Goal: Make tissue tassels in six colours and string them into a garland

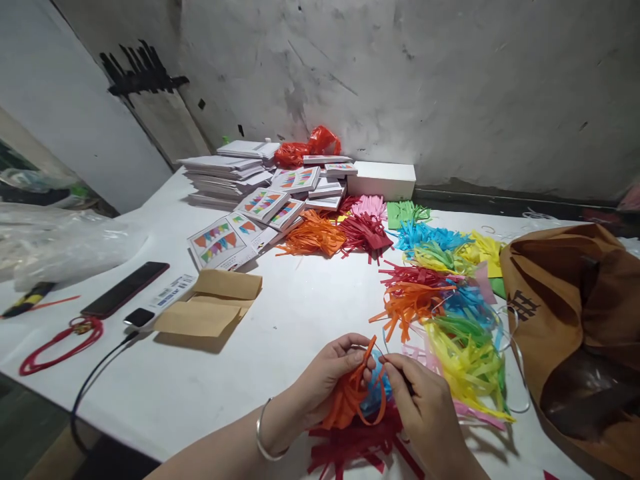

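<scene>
My left hand (327, 380) is closed around an orange paper tassel (350, 397) near the table's front edge, a silver bangle on its wrist. My right hand (425, 407) pinches the tassel's top, where a thin white string (510, 360) passes. A blue tassel (375, 393) shows between my hands. A dark red tassel (355, 447) lies under them. To the right of my hands a strung row of tassels (450, 320) in orange, blue, green and yellow trails across the white table (300, 300).
Loose tassel piles (365, 230) lie at mid-table. Behind them are stacked printed cards (265, 200), a white box (383, 180) and a red bag (310, 147). Folded brown paper (210, 303), a phone (125, 288) and a red cord (60, 343) lie left. A brown bag (575, 320) fills the right.
</scene>
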A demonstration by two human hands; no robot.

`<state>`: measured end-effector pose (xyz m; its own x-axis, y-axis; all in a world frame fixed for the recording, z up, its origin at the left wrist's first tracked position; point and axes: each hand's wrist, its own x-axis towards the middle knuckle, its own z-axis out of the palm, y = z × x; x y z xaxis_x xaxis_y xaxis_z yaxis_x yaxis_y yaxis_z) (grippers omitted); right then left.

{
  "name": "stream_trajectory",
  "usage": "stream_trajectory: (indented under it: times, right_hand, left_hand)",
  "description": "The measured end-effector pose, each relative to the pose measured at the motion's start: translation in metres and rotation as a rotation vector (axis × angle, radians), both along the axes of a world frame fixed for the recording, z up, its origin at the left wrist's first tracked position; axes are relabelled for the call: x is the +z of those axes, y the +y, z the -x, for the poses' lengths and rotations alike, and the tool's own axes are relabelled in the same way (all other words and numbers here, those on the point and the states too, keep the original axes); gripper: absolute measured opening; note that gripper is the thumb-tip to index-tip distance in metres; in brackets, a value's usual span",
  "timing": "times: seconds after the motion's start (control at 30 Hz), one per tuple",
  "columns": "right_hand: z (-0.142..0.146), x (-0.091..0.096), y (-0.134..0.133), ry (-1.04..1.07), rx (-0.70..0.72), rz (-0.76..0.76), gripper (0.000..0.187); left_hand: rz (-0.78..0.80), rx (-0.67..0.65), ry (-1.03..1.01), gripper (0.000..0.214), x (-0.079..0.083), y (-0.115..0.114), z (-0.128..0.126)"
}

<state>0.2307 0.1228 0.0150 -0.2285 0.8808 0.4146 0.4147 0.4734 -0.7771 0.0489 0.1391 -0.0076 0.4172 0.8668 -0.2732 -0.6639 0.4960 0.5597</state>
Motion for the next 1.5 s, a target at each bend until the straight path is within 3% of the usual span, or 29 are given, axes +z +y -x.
stream_trajectory:
  times: [0.9, 1.1, 1.17, 1.27, 1.37, 1.5]
  right_hand:
    - [0.001, -0.001, 0.001, -0.059, 0.012, -0.014, 0.021]
    - [0.001, -0.008, 0.000, -0.323, -0.024, -0.284, 0.023]
    - [0.002, -0.009, 0.000, -0.345, 0.006, -0.300, 0.025]
    - [0.002, -0.009, 0.001, -0.269, 0.085, -0.210, 0.026]
    - [0.001, -0.009, 0.002, -0.147, 0.077, -0.023, 0.026]
    - [0.001, -0.006, 0.006, 0.159, 0.092, 0.540, 0.021]
  left_hand:
    - [0.005, 0.031, 0.014, 0.026, -0.004, -0.001, -0.002]
    - [-0.056, 0.080, 0.141, 0.031, 0.000, -0.003, -0.006]
    - [-0.095, 0.091, 0.171, 0.035, 0.002, -0.004, -0.007]
    - [-0.141, 0.098, 0.193, 0.037, 0.002, -0.004, -0.007]
    - [-0.175, 0.087, 0.262, 0.036, -0.001, -0.003, -0.005]
    - [-0.258, 0.059, 0.364, 0.034, -0.005, -0.004, -0.003]
